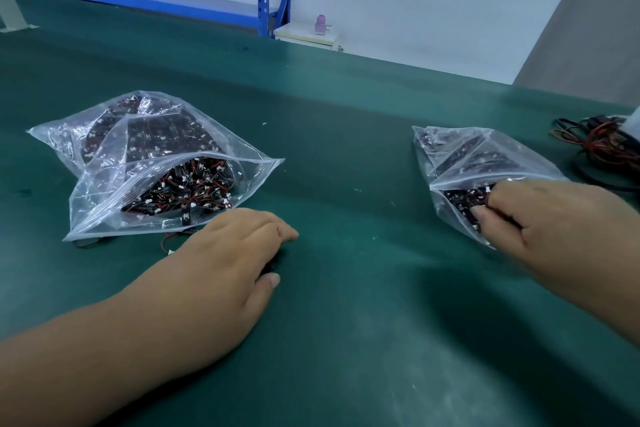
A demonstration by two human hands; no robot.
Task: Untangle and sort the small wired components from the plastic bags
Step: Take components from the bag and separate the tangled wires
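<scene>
Leftward, centre-left: left bag [104, 163], mouth open, full of tangled components [194, 187]. Below it: left hand [235, 253], fingers together, curled on mat [346, 305]; grasp not discernible. Centre-right: right hand [540, 215] inside right bag [485, 156], fingertips pinching a clump. Risk, judged: whole tangle dragged out, bag tipped, parts spilled and mixed.

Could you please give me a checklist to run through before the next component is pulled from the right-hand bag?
1. Small bag mouth open: ok.
2. Right hand grip on components inside it: ok, fingers curled round some.
3. Left hand free to steady the bag: cannot tell; something dark may lie under its fingers.
4. Large bag contents contained: not ok; stray wires lie outside its mouth.
</scene>
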